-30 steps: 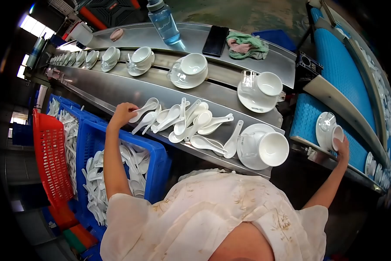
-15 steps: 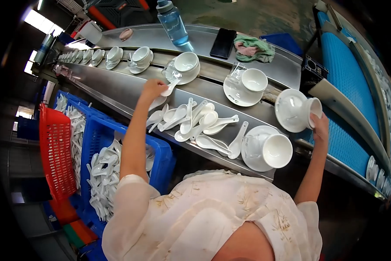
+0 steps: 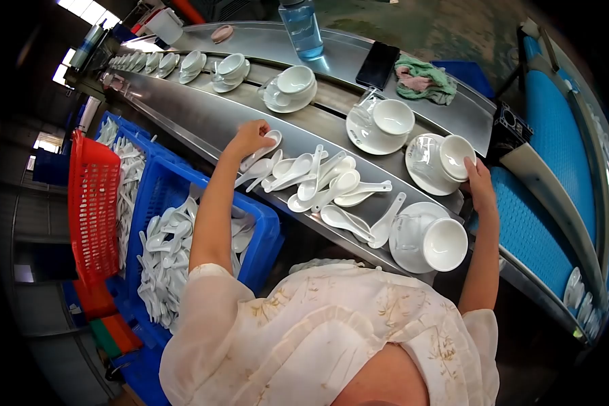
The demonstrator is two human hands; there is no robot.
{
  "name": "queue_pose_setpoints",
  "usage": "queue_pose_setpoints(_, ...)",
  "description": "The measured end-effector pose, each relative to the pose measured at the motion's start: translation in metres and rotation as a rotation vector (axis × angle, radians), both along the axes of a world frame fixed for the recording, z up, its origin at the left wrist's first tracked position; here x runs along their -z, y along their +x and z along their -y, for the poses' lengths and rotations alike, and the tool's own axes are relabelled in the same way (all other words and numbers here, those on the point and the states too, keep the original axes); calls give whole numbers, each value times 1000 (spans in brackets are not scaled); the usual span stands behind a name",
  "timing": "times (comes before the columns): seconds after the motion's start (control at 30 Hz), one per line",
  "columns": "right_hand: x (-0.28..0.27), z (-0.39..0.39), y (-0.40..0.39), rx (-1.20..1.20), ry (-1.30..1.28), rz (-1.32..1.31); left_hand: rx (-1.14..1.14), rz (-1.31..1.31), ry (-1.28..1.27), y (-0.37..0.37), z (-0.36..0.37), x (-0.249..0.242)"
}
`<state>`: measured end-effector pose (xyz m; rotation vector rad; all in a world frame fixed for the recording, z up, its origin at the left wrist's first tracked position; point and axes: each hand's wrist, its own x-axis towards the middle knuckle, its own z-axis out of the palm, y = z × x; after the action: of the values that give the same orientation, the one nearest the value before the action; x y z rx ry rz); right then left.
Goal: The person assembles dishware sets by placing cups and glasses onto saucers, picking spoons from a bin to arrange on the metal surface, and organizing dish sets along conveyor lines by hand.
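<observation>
My left hand (image 3: 253,137) is closed, fingertips at a white spoon (image 3: 271,141) on the metal ledge, left of a heap of several white soup spoons (image 3: 312,174). With its fingers at the rim, my right hand (image 3: 479,183) grips a white bowl (image 3: 457,158). That bowl stands on a saucer (image 3: 419,177) beside a clear glass, at the right end of the line. Another saucer set with a white bowl (image 3: 445,245) sits on the near ledge below. Further left stands a similar set with a bowl (image 3: 393,118).
More bowl-and-saucer sets (image 3: 295,80) run along the line toward the far left. A blue crate (image 3: 267,227) of spoons and a red basket (image 3: 94,210) stand at left. Behind the line are a water bottle (image 3: 303,30), phone (image 3: 377,65) and cloth (image 3: 424,79). A blue belt (image 3: 555,142) runs at right.
My right hand has brought its bowl-and-saucer set leftward onto the line, where it now sits flatter. My left hand has drawn back from the saucer to a spoon by the heap.
</observation>
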<state>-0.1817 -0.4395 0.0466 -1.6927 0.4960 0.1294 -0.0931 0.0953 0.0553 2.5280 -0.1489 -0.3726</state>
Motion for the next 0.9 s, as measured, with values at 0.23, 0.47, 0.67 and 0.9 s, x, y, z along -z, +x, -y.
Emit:
queue_pose_setpoints(0.23,-35,12,-50,-106,-363,235,-113,350,-3,1,-16,-13)
queue_pose_setpoints(0.47,-56,-16,-96,-656,-407,92,-281,-73,-515,4,34,-36)
queue_pose_setpoints(0.67,-56,-14,-87,-761,-395,142,-177,-6,-133,33,89,-2)
queue_pose_setpoints(0.9,-42,-12,-95,-460,-81,-9,-169,-34,-483,27,112,14)
